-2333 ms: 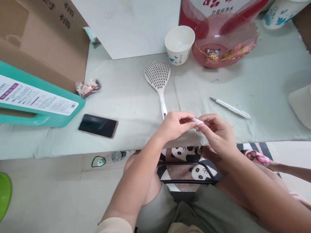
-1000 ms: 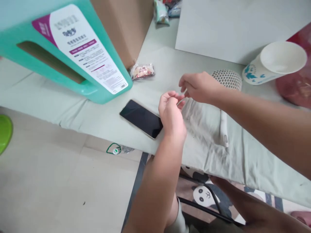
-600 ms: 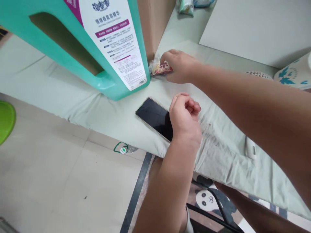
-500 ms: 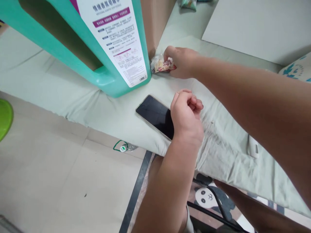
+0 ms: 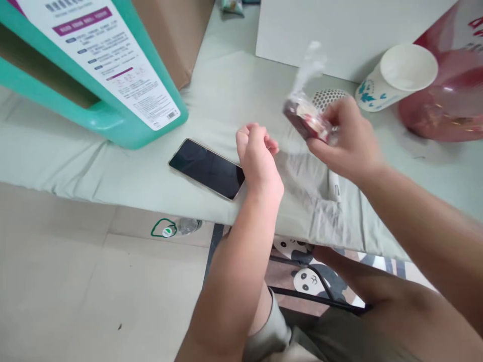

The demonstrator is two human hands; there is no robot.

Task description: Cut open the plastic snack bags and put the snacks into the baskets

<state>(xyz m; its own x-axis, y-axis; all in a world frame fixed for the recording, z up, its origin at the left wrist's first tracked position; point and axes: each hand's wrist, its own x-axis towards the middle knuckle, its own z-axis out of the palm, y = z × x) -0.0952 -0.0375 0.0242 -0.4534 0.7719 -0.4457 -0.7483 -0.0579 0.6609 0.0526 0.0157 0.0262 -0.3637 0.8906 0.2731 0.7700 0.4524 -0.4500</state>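
Your right hand (image 5: 350, 141) is raised over the pale green tablecloth (image 5: 396, 206), pinching a wrapped snack (image 5: 302, 118) by its near end between thumb and fingers. Snack is up off the cloth, tilted, dark on one side, pale and red on the other; clear wrapper end sticks up beyond it, blurred, across the lower part of the white panel (image 5: 320, 30). Your left hand (image 5: 260, 163) is lower and nearer the table edge, fingers curled in toward the palm; you cannot tell from here whether they close on anything. The two hands are apart. Phone (image 5: 207, 168), screen dark, lies flat just beside your left hand, its right end partly covered by it; contact unclear. Behind the snack, the perforated skimmer (image 5: 331, 95) shows its head partly hidden, handle end pointing toward you. Paper cup (image 5: 400, 75) with blue leaf print stands beyond your right hand, reddish bowl (image 5: 426, 118) next to it on the right. Over to your left, the teal jug (image 5: 175, 98) with its white label stands tilted in view, near the cardboard box (image 5: 173, 30).
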